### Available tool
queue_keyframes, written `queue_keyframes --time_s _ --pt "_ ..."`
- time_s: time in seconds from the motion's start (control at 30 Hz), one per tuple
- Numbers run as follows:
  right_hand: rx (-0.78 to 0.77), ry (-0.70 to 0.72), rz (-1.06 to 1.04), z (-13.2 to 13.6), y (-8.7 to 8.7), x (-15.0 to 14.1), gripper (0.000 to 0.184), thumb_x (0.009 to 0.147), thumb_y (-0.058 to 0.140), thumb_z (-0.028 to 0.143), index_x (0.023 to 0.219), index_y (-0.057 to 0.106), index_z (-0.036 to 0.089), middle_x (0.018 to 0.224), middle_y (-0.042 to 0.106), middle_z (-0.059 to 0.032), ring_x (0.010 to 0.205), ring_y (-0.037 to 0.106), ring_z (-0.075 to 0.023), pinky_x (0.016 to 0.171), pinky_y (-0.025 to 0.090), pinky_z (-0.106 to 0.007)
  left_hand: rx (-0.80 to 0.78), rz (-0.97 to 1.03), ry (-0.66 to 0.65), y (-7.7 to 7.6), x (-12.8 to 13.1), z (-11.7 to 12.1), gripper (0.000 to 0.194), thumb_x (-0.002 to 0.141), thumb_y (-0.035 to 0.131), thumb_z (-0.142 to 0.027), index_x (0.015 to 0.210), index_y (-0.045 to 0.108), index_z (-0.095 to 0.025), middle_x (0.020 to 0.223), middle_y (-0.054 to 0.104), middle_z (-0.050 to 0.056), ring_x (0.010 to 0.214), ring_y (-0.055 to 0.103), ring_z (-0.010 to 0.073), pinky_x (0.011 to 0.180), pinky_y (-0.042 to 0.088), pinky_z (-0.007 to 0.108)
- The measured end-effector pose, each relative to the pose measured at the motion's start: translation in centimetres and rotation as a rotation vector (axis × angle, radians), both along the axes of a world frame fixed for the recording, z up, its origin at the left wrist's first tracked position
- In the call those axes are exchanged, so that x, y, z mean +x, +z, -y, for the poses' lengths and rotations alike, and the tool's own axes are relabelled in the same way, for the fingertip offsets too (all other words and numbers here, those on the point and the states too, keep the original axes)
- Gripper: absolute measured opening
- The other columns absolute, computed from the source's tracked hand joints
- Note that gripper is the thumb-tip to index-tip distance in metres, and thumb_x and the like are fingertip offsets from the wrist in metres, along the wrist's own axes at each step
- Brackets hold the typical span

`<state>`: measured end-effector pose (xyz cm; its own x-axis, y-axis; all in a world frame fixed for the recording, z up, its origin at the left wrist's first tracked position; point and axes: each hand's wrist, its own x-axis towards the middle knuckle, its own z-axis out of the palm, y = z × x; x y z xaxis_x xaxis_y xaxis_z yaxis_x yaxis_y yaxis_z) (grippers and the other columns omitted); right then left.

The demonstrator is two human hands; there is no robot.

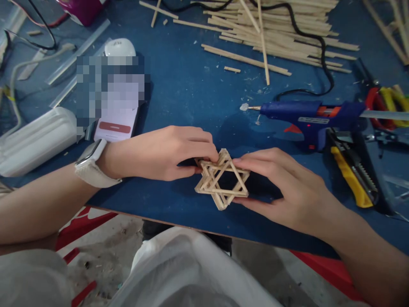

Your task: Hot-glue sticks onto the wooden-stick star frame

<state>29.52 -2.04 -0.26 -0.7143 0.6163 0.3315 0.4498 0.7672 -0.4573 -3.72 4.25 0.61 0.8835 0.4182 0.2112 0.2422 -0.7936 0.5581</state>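
Sticks of pale wood form a six-pointed star frame (224, 190), built up in layers, with overlapping triangles whose open middle shows the dark blue of the desk (191, 91) through it. Its color is light straw, its bars are thin and straight, and whitish, slightly shiny bits sit at some of the tips. The star lies between the two hands, near the front edge of the desk, with its layers a little out of line on the side by the left hand (188, 153). That hand pinches the upper left part of the frame, fingers curled over it and thumb below. The right hand (284, 187) grips the opposite side, fingertips at the upper right and thumb at the lower right. Beyond the right hand rests a blue glue gun (297, 113) with a clear stick in its back, and just beside it lies a yellow and black cutter (354, 175). A lit phone (116, 121) lies behind the left wrist, which wears a watch (91, 155) with a pale band. Farther off, ahead of both hands, loose wooden sticks (281, 34) lie in a heap, a black cable (315, 36) running across them.
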Motion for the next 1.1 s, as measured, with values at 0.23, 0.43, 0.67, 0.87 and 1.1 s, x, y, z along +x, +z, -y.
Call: queue_keyframes --time_s 0.23,0.43,0.67,0.87,1.1 --pt "-0.024 -0.003 0.002 -0.2 0.0 0.2 0.049 0.111 0.09 0.031 0.153 0.071 0.016 0.136 0.083 -0.0142 0.124 0.084 -0.0277 0.112 0.072 -0.04 0.029 -0.022 -0.017 0.1 0.0 0.2 0.022 0.118 0.065 -0.012 0.133 0.078 -0.018 0.128 0.086 0.011 0.119 0.082 0.0227 0.104 0.062 0.031" --pt "-0.088 -0.004 0.024 -0.1 0.7 0.5 0.053 0.107 0.09 0.028 0.156 0.07 0.017 0.142 0.082 -0.0134 0.13 0.083 -0.0282 0.118 0.072 -0.042 0.028 -0.039 -0.008 0.1 0.0 0.2 0.021 0.12 0.064 -0.014 0.135 0.078 -0.02 0.128 0.086 0.009 0.118 0.082 0.0222 0.104 0.063 0.031" --pt "-0.143 -0.04 0.075 -0.2 1.8 1.4 0.055 0.108 0.082 0.028 0.161 0.068 0.019 0.146 0.082 -0.0109 0.136 0.083 -0.0264 0.123 0.071 -0.036 0.029 -0.037 0.003 0.4 0.1 0.3 0.016 0.12 0.067 -0.013 0.128 0.079 -0.018 0.125 0.086 0.006 0.117 0.084 0.0203 0.102 0.065 0.03" --pt "-0.111 -0.109 0.09 -0.9 1.6 2.3 0.044 0.11 0.067 0.014 0.154 0.072 0.019 0.143 0.086 -0.0098 0.133 0.087 -0.0225 0.12 0.072 -0.03 -0.049 -0.055 0.046 0.9 0.1 0.3 0.023 0.121 0.067 -0.015 0.141 0.078 -0.019 0.132 0.088 0.007 0.123 0.085 0.0184 0.108 0.065 0.026" --pt "-0.079 -0.167 0.048 -1.1 1.0 1.5 0.019 0.116 0.076 0.014 0.131 0.08 0.025 0.12 0.091 -0.0001 0.112 0.09 -0.0147 0.111 0.072 -0.024 -0.137 -0.048 0.081 1.1 0.0 0.3 0.023 0.121 0.066 -0.015 0.138 0.082 -0.019 0.13 0.09 0.009 0.12 0.087 0.0178 0.11 0.063 0.022"
